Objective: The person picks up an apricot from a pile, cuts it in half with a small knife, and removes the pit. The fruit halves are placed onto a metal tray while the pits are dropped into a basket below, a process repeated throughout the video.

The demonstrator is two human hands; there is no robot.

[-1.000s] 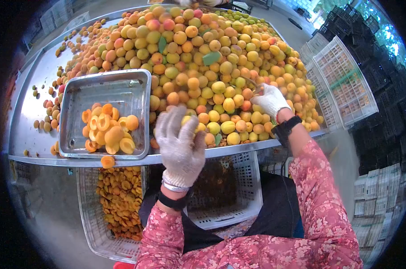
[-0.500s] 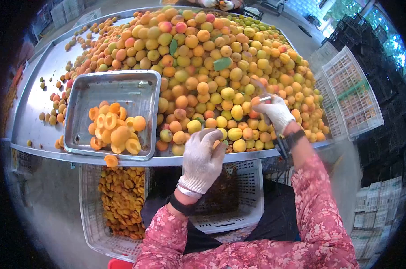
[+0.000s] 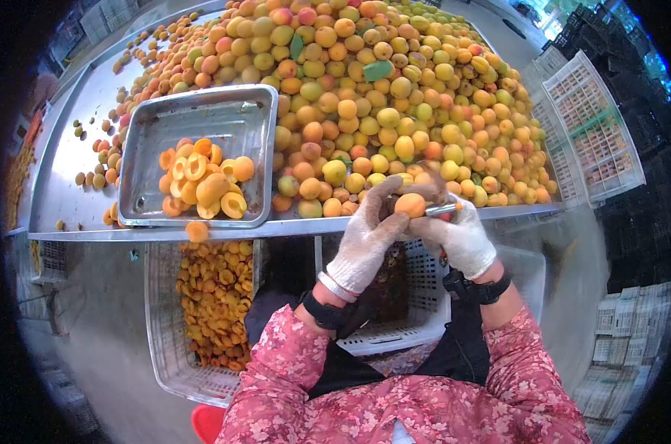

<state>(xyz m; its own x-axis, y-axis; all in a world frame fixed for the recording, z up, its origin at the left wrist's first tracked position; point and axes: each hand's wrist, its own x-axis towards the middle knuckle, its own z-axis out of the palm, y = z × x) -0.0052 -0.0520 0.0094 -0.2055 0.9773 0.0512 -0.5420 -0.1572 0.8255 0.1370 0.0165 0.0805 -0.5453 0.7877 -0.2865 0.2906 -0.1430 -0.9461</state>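
Silvery table point(image 3: 70, 157); grey floor point(image 3: 112, 322), stacked crates point(image 3: 622, 318); left hand point(image 3: 365, 243) pinches apricot point(image 3: 410, 206), right hand point(image 3: 465, 240) tool point(image 3: 440, 210).

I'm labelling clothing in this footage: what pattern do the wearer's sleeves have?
Pale flowers on pinkish red; the sleeves show best in the head view.

Two gloved hands point(image 3: 366, 243), one metal tray point(image 3: 232, 122), one held tool point(image 3: 440, 210), apricots point(image 3: 406, 147) beyond counting

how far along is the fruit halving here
Done: halved fruit sits in the metal tray and the crate below. In hand: the left hand holds an orange fruit by a slim tool in the right hand. Left: a large heap of whole fruit on the table, so much seems to remain.
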